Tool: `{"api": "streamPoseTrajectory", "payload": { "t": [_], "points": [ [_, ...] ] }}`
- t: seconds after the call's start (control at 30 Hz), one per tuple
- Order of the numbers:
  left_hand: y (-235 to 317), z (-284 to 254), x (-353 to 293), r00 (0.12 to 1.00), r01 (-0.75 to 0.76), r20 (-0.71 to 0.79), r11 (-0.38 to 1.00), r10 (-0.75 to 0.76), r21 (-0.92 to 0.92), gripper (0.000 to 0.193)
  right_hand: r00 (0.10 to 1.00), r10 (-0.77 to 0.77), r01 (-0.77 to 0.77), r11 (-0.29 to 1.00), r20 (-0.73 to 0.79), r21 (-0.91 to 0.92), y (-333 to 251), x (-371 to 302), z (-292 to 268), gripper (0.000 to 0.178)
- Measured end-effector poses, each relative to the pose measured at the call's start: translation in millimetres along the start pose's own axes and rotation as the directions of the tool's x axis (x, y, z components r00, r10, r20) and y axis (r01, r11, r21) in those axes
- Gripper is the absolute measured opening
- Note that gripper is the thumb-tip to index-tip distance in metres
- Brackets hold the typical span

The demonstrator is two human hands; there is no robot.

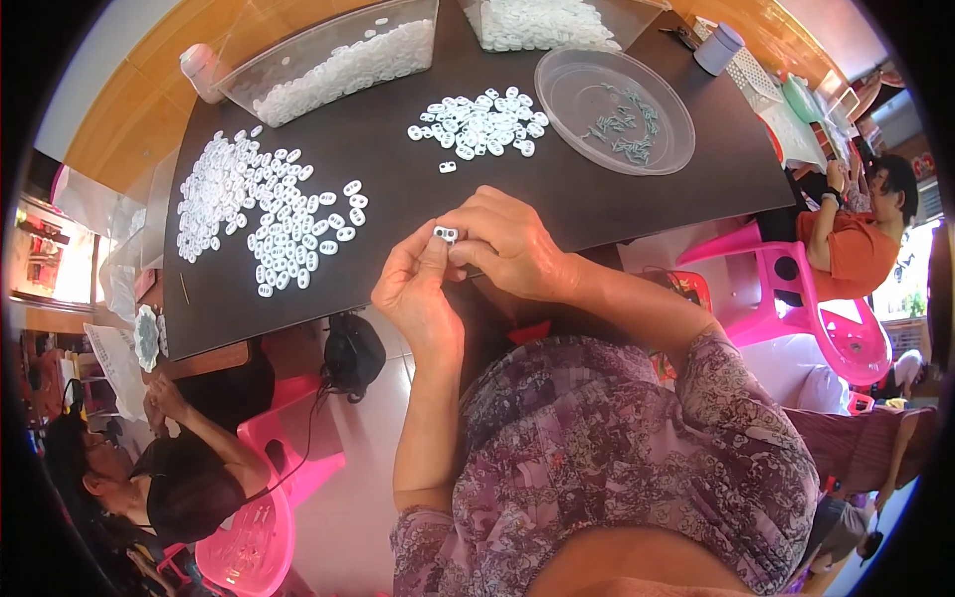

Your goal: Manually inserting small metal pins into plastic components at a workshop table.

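Just past the table's near edge, my left hand (422, 289) pinches a small white oval plastic piece (446, 234) with two dark round spots. My right hand (512, 244) is curled against the same piece from the other side, its thumb and fingertips meeting my left fingers there. Whether a smaller part sits between my right fingertips cannot be made out. Beyond my hands lies a pile of similar white ovals (482, 123), with one stray oval (448, 167) in front of it. A larger spread of these pieces (288, 244) covers the left part of the table.
Small grey-green parts lie in a round clear tray (567, 117) at the right. Two clear bins (328, 40) of white pieces stand at the back of the dark table (398, 189). People sit on pink chairs (249, 537) at left and right.
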State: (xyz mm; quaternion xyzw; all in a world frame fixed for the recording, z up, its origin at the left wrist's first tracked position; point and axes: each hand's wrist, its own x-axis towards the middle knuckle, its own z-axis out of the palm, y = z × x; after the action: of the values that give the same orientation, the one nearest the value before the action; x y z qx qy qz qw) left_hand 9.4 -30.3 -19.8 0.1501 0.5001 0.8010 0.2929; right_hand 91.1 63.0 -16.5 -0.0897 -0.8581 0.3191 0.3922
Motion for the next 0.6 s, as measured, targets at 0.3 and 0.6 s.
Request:
{"api": "streamPoseTrajectory", "payload": {
  "t": [0.3,0.6],
  "points": [
    [2.6,-1.6,1.5,0.996,0.079,0.054,0.997,-0.077,-0.02,0.014,0.968,-0.238,0.218,0.953,-0.075,-0.211,7.3,-4.6,1.0,0.028],
    [3.0,-9.5,0.6,0.986,-0.003,0.165,1.0,0.006,-0.017,0.018,0.993,-0.068,0.061,0.996,-0.097,-0.071,-9.0,-6.7,-3.9,0.02]
  ]
}}
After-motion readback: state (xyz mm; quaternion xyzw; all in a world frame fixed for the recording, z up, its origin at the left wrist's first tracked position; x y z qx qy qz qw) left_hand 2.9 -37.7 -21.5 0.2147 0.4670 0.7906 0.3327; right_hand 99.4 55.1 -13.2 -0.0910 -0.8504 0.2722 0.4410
